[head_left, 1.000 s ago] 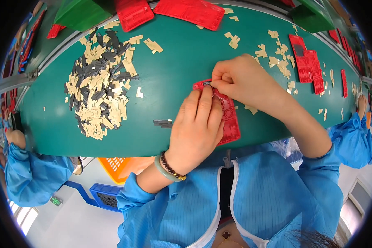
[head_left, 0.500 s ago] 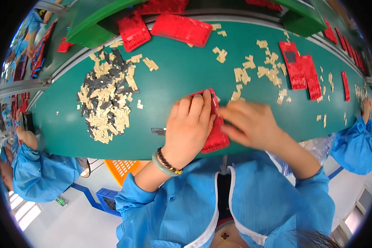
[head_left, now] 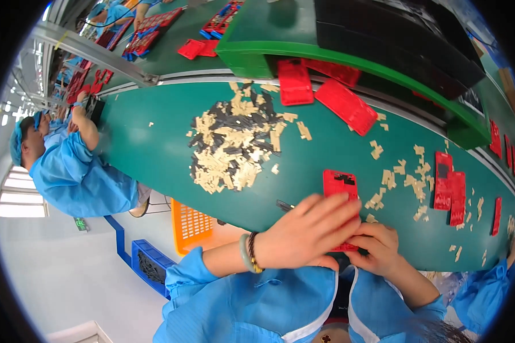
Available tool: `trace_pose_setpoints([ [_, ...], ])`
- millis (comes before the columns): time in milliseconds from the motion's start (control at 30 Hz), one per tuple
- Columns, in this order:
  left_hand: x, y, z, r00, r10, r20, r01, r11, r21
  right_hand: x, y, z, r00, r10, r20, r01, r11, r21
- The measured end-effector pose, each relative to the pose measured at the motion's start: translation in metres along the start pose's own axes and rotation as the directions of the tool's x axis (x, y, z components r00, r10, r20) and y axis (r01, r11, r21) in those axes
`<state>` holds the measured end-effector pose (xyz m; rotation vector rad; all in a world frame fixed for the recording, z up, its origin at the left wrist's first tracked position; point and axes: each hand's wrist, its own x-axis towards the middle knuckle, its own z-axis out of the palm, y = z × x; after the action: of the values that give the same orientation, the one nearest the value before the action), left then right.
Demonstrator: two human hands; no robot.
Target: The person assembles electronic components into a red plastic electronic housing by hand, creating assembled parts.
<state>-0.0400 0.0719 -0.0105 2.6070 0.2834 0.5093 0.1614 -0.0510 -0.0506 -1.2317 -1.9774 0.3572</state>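
A red moulded plastic tray is in front of me at the bench's near edge, with dark pieces showing in its upper end. Across its lower part lies my left hand, fingers stretched out and hiding much of it. My right hand grips the tray's lower right edge, thumb and fingers bent; the fingertips are partly hidden. Beside the left wrist lie a few dark strips. A large heap of cream and dark flat pieces covers the bench farther left.
Red trays stand at the green shelf, and more lie at right among scattered cream pieces. An orange basket and a blue bin are below the bench. A co-worker sits at left.
The view has swung left, so the bench things appear farther right. My left hand has moved from the tray's left side to across it; the right hand now grips its lower right edge.
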Motion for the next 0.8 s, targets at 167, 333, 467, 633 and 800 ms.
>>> trace_pose_setpoints([
  [167,-0.043,-0.060,-0.063,0.963,0.245,-0.117,-0.157,0.855,0.495,0.070,-0.017,0.018,0.990,-0.108,-0.090,0.118,0.986,0.119],
  [333,-0.009,-0.232,-0.177,0.773,0.220,-0.594,0.412,0.538,0.735,0.084,0.003,0.019,0.998,-0.018,0.057,0.017,1.000,0.017],
  [467,0.003,-0.362,-0.177,0.793,-0.277,-0.543,0.565,0.668,0.484,0.090,0.015,0.023,0.993,0.029,0.111,-0.018,0.995,-0.095],
  [633,0.037,-0.418,-0.132,0.743,-0.427,-0.515,0.669,0.459,0.585,0.087,0.020,0.019,0.985,0.067,0.157,-0.030,0.973,-0.229],
  [800,0.024,-0.399,-0.152,0.806,-0.301,-0.509,0.592,0.391,0.705,0.064,0.020,0.001,0.981,0.099,0.166,-0.050,0.959,-0.279],
])
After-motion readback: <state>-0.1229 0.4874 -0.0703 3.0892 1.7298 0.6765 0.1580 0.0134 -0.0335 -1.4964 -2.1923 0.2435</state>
